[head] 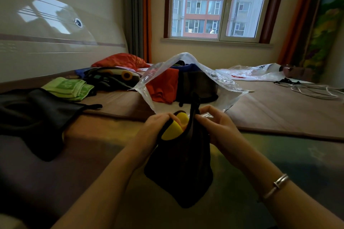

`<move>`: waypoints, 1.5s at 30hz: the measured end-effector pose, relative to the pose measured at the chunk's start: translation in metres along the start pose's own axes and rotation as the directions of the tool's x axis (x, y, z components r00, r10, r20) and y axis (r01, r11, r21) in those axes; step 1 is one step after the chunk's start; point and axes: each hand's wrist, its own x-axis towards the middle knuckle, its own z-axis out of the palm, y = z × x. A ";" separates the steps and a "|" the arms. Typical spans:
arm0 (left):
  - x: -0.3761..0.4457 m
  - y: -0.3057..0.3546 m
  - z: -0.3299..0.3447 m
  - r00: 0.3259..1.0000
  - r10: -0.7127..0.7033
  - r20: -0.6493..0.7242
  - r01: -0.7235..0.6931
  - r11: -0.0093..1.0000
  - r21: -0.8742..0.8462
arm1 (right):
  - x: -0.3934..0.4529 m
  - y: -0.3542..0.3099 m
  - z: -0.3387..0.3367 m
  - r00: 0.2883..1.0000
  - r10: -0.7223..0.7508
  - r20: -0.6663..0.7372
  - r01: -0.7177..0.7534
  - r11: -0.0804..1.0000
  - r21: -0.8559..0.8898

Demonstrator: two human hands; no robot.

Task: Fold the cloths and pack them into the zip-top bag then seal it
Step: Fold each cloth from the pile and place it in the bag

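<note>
A black cloth [178, 165] with a yellow patch [172, 129] hangs in front of me, held up at its top edge. My left hand [156, 126] grips the left side of that edge, and my right hand [214, 122] pinches the right side. Just beyond my hands lies the clear zip-top bag [219, 80], its mouth gaping toward me. A red cloth [163, 85] and dark folded cloths [197, 83] sit inside it.
On the left lie a black garment [37, 117], a folded green towel [70, 87], a dark pile of clothes [111, 78] and a red pillow [121, 60]. Another plastic bag [253, 73] and white cables [312, 90] lie at the right. A window is behind.
</note>
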 end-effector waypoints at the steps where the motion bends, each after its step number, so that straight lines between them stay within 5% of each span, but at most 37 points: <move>1: 0.000 0.002 0.002 1.000 -0.015 -0.017 0.015 1.000 -0.009 | 0.000 0.000 0.002 1.000 -0.020 -0.001 0.020 1.000 -0.013; 6: 0.005 -0.003 0.002 0.988 -0.004 -0.153 0.010 0.999 0.038 | 0.003 0.002 0.011 0.986 -0.140 -0.088 0.127 0.982 -0.139; 10: 0.003 -0.007 -0.001 0.997 0.032 -0.075 -0.026 0.996 0.082 | 0.011 0.006 0.008 0.969 -0.187 -0.163 0.137 0.952 -0.273; 15: 0.005 -0.004 -0.004 0.995 0.007 -0.095 -0.010 1.000 -0.025 | 0.012 0.003 0.009 0.993 -0.098 -0.072 0.088 0.987 -0.135; 25: 0.012 -0.010 -0.009 0.973 0.006 -0.229 0.007 0.998 0.055 | 0.015 0.009 0.016 0.996 -0.081 -0.037 0.068 0.963 -0.261; 32: 0.005 -0.002 -0.015 0.997 0.027 -0.069 -0.020 0.995 0.098 | 0.019 0.005 0.014 0.923 -0.188 -0.335 0.096 0.958 -0.271; 36: 0.002 -0.002 -0.017 0.986 0.130 -0.103 -0.102 0.965 0.242 | 0.019 0.002 0.008 0.899 -0.205 -0.388 0.084 0.948 -0.307; 42: 0.001 0.010 -0.019 0.986 -0.048 -0.157 0.032 0.994 -0.103 | 0.016 0.002 0.004 0.901 -0.188 -0.392 0.073 0.954 -0.290; 45: 0.001 0.004 -0.017 0.985 -0.174 -0.003 0.174 0.985 0.016 | 0.015 0.001 0.002 0.897 -0.164 -0.411 0.070 0.969 -0.236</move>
